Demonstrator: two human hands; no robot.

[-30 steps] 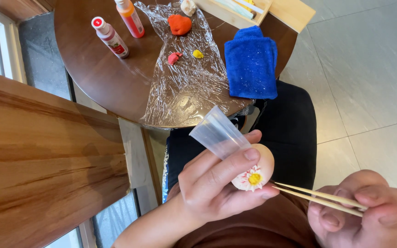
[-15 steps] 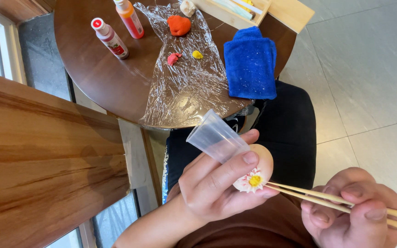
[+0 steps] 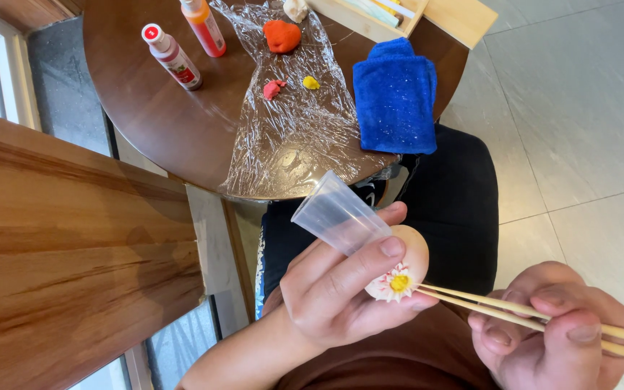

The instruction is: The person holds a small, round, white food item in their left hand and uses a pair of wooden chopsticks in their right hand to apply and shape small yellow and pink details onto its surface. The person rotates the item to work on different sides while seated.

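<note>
Clear plastic cup (image 3: 339, 215) lies tilted on the left hand (image 3: 341, 292), nothing visible inside. That hand is closed round cup & a pale egg-shaped piece (image 3: 407, 258) bearing a small white-yellow flower (image 3: 394, 283). Right hand (image 3: 554, 334) pinches two wooden sticks (image 3: 500, 309) – tips at the flower. On the round table (image 3: 160, 123): cling film (image 3: 294, 115) w/ orange, red, yellow lumps, blue cloth (image 3: 395, 94), two paint bottles – well apart from the hands.

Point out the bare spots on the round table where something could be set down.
Bare wood on the round table lies between the two paint bottles and the plastic wrap, toward the near edge. The wrap's lower half is bare too. Crowded: clay lumps up top, blue towel, wooden tray.
</note>
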